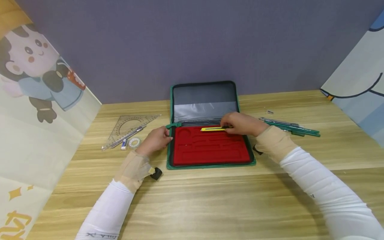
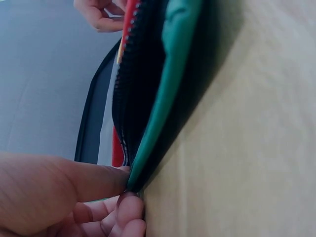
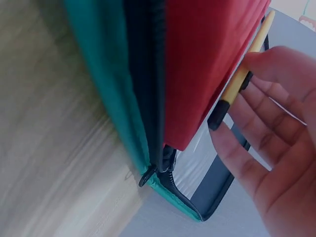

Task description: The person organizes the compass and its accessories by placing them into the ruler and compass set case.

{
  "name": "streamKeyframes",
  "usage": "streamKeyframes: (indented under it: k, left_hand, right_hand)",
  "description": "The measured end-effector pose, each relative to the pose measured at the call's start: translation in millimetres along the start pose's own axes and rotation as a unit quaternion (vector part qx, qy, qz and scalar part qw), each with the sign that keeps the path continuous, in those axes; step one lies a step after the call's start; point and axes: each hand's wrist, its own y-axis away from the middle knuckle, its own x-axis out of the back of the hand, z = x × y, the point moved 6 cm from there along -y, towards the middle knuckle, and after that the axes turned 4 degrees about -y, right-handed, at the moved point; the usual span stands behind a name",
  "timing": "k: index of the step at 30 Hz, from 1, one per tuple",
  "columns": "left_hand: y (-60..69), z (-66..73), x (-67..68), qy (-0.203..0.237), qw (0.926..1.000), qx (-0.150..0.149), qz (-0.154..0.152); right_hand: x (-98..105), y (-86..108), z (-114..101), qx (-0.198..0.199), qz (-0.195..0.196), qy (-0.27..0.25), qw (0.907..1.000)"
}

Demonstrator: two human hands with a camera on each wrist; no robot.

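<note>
A yellow knife (image 1: 210,129) is pinched between the thumb and fingers of the right hand (image 1: 238,124) and is held over the far part of a red tray (image 1: 210,146); whether the tray is touched cannot be told. The left edge of the open green case (image 1: 210,167), in which the tray is set, is pinched by the left hand (image 1: 155,140). To the left, a clear set square (image 1: 120,126), an eraser (image 1: 124,144) and a tape roll (image 1: 134,146) are laid on the table (image 1: 210,200); to the right, green pencils (image 1: 295,128) are seen.
</note>
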Motion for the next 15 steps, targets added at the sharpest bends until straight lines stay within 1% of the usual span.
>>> streamKeyframes:
  k: [8,15]
  left_hand:
    - [-1.1,-0.2,0.5,-0.003,1.0,0.001,0.005]
    - [-0.4,-0.3,0.8,-0.002,1.0,0.0,0.006]
  right_hand:
    - [-4.5,-4.8,0.2,0.008,-0.003,0.009,0.9999]
    - [-4.9,-3.6,-1.0,0.006,0.0,-0.001,1.0]
